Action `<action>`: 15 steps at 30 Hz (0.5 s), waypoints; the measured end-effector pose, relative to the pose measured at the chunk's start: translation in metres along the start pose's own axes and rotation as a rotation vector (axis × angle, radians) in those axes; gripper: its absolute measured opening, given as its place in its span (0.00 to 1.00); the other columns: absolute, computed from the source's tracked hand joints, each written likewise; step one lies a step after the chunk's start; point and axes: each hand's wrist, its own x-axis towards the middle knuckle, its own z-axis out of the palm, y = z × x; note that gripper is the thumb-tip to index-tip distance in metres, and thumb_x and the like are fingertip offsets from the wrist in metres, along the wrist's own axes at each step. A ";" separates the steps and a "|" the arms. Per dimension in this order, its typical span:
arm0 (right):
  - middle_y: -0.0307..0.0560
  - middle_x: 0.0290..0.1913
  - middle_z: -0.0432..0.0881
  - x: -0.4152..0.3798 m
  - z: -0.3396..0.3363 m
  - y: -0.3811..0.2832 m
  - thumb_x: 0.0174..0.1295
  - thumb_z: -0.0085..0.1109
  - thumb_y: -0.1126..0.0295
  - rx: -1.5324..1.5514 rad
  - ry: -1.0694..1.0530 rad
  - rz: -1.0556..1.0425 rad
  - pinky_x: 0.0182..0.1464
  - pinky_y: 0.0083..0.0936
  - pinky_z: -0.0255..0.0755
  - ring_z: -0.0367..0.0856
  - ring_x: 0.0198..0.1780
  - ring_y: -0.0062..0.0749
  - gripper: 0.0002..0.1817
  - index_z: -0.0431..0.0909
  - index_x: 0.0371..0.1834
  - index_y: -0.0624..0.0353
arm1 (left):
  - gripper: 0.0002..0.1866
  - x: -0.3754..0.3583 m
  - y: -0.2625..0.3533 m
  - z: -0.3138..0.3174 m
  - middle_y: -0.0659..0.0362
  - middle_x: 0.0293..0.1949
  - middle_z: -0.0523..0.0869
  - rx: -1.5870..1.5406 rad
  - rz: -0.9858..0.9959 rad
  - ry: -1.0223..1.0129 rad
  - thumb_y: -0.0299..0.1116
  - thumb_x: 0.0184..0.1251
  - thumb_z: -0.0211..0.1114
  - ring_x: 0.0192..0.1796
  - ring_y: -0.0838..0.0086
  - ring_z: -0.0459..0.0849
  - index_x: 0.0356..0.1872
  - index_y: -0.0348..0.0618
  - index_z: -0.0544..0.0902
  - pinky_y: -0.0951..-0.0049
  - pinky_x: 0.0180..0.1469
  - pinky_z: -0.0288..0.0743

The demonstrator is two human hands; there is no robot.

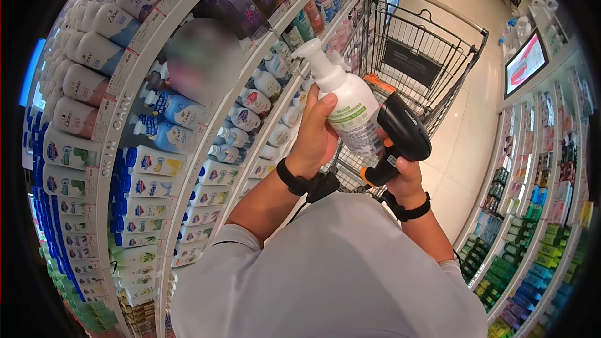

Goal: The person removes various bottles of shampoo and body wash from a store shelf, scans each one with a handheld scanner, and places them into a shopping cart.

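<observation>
My left hand [317,130] is wrapped around a white pump bottle [350,111], which tilts with its pump head toward the upper left. The back label, with a green band and small print, faces me. In my right hand [405,180] is a black and orange handheld barcode scanner [404,128], gripped by its handle. The scanner's head sits close beside the bottle's label and overlaps its edge in this view. Black straps circle both wrists.
A wire shopping cart [432,50] stands just ahead, beyond my hands. Shelves of pump bottles and body wash [181,109] rise along the left. On the right are more stocked shelves [519,231] and a lit display screen [526,64]. Pale floor tiles [454,150] run between them.
</observation>
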 end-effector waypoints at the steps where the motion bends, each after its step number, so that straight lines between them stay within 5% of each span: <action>1: 0.43 0.62 0.78 -0.003 -0.002 -0.002 0.52 0.67 0.50 -0.024 0.011 0.030 0.66 0.36 0.64 0.73 0.63 0.33 0.39 0.73 0.67 0.58 | 0.30 0.000 0.000 0.002 0.54 0.60 0.78 0.004 -0.003 -0.008 0.41 0.73 0.59 0.63 0.67 0.79 0.70 0.42 0.62 0.62 0.67 0.71; 9: 0.50 0.65 0.76 -0.015 -0.005 0.001 0.54 0.65 0.51 -0.104 0.008 0.018 0.70 0.39 0.61 0.73 0.65 0.38 0.40 0.71 0.69 0.61 | 0.30 0.004 -0.004 -0.005 0.54 0.60 0.79 -0.004 -0.007 -0.014 0.54 0.78 0.47 0.63 0.65 0.80 0.69 0.42 0.67 0.62 0.67 0.72; 13: 0.51 0.65 0.77 -0.008 0.007 -0.004 0.54 0.65 0.53 -0.117 0.000 0.002 0.72 0.42 0.59 0.71 0.68 0.40 0.40 0.69 0.70 0.60 | 0.32 0.001 -0.019 -0.012 0.54 0.60 0.79 -0.023 0.026 -0.019 0.58 0.78 0.48 0.62 0.65 0.81 0.68 0.42 0.68 0.62 0.66 0.74; 15: 0.51 0.65 0.77 -0.005 0.013 -0.007 0.55 0.65 0.51 -0.158 -0.005 0.005 0.72 0.43 0.61 0.71 0.69 0.40 0.40 0.69 0.70 0.60 | 0.33 -0.005 -0.028 -0.012 0.53 0.60 0.80 0.206 0.165 0.077 0.60 0.76 0.52 0.61 0.66 0.82 0.67 0.42 0.69 0.62 0.64 0.75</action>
